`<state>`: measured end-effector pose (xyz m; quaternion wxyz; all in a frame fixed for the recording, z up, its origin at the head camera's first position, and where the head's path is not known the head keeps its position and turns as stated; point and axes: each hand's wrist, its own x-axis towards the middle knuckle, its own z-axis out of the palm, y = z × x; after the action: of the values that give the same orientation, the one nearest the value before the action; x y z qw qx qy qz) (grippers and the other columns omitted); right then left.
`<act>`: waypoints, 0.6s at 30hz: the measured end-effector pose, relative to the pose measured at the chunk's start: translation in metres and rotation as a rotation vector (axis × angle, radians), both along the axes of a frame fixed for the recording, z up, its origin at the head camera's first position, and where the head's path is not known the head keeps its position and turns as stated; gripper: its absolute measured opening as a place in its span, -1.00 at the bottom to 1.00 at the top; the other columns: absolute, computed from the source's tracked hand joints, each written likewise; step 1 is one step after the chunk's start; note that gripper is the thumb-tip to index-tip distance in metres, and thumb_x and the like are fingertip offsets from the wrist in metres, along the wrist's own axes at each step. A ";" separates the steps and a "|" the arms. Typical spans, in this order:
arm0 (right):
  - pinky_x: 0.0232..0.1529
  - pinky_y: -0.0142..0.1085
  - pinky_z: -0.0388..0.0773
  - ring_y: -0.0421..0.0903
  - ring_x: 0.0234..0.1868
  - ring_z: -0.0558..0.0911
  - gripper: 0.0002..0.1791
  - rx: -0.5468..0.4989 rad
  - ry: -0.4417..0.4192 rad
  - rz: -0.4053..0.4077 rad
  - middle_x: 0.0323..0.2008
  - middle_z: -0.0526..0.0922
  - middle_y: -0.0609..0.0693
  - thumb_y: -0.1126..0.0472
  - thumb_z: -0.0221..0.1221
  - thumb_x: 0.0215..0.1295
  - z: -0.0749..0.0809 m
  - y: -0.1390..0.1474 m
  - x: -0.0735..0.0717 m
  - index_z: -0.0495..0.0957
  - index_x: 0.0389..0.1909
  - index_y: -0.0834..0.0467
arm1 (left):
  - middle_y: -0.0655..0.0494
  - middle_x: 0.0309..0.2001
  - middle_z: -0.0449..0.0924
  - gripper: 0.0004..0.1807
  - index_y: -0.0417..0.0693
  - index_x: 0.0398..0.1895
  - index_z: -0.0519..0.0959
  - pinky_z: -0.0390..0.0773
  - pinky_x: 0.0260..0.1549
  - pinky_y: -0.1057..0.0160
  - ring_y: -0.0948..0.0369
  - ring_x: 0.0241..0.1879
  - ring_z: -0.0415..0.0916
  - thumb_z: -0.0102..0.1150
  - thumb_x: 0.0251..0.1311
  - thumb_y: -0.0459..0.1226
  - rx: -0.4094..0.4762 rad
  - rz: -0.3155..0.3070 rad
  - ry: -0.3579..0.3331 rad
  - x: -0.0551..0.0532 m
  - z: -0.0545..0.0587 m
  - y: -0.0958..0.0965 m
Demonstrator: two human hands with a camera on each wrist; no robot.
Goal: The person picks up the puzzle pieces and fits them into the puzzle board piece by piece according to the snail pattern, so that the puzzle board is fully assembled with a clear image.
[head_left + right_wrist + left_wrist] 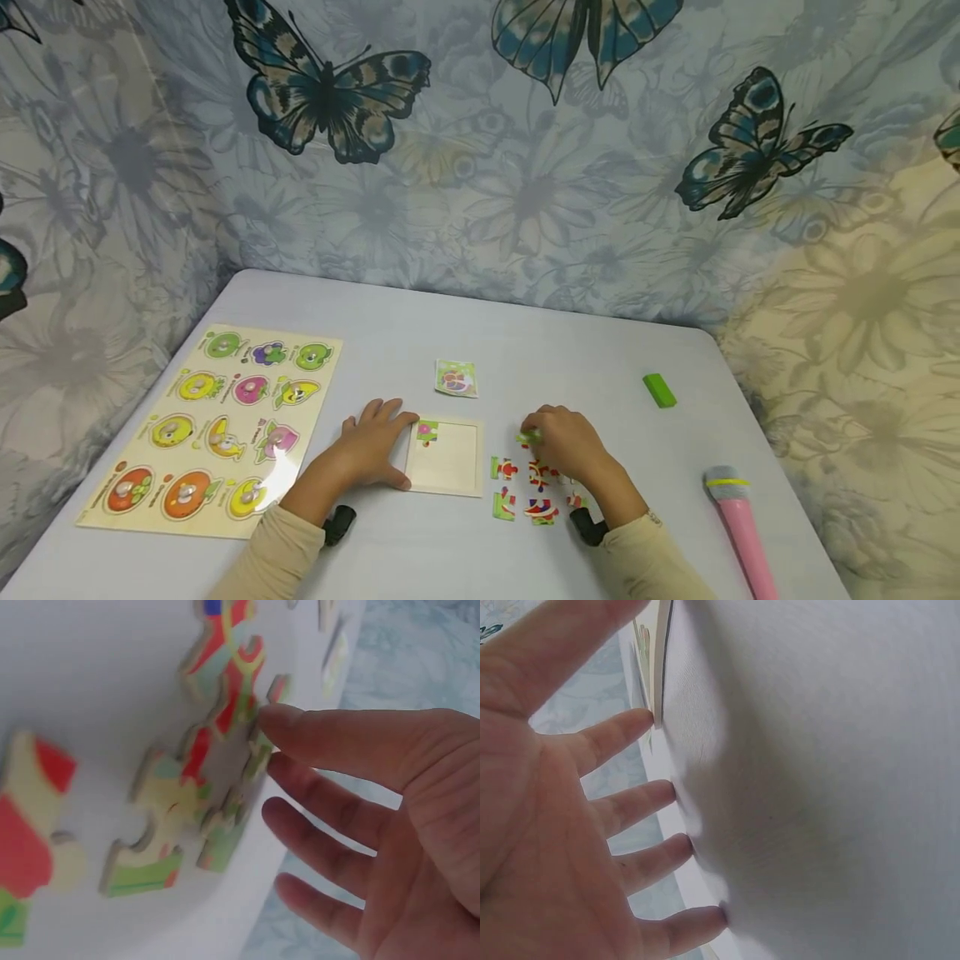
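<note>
My left hand [371,446] has its fingers spread, thumb and fingertips touching the left edge of a pale puzzle tray [453,471]. One green and pink jigsaw piece [427,431] sits in the tray's upper left corner. To the right of the tray, my right hand [566,443] pinches a green-edged jigsaw piece [259,756] between thumb and index finger, low over the table. Several loose jigsaw pieces [542,508] in red, yellow and green lie beneath and in front of that hand; the hand partly hides some of them.
A fruit peg board [251,417] lies on the left of the white table. Beyond the tray is a small picture card [456,379]. On the right are a green block [660,390] and a pink toy microphone [742,529]. A patterned wall hanging [480,192] borders the table's back.
</note>
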<state>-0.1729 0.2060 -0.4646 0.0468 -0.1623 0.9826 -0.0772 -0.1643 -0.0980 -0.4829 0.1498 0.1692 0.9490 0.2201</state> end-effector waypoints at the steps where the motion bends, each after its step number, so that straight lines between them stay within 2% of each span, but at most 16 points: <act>1: -0.16 -0.13 0.59 -0.01 -0.14 0.64 -0.74 0.001 -0.006 -0.003 -0.16 0.71 -0.03 0.34 0.39 -0.01 -0.001 0.002 0.000 0.72 -0.25 0.06 | -0.15 0.44 0.14 0.02 0.05 0.31 0.38 0.09 0.17 -0.48 -0.22 0.44 -0.05 0.64 -0.38 -0.03 -0.001 -0.001 0.000 0.000 0.000 0.000; 8: -0.17 -0.15 0.59 -0.04 -0.18 0.64 -0.74 -0.012 0.003 0.002 -0.22 0.70 -0.06 0.33 0.41 0.00 -0.005 0.000 -0.001 0.71 -0.24 0.07 | -0.17 0.44 0.14 0.02 0.02 0.32 0.38 0.07 0.17 -0.49 -0.24 0.43 -0.05 0.64 -0.36 -0.04 0.011 0.009 -0.004 0.002 0.001 -0.004; 18: -0.11 -0.12 0.59 -0.04 -0.16 0.64 -0.75 0.005 0.013 0.007 -0.20 0.70 -0.06 0.30 0.42 0.02 -0.007 0.004 -0.002 0.70 -0.22 0.07 | -0.15 0.47 0.08 0.03 0.02 0.35 0.35 0.00 0.22 -0.47 -0.22 0.46 -0.12 0.63 -0.32 -0.07 0.019 0.010 -0.036 0.000 0.001 -0.001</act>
<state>-0.1749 0.2102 -0.4718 0.0408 -0.1662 0.9825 -0.0737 -0.1644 -0.0994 -0.4817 0.1640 0.1621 0.9448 0.2329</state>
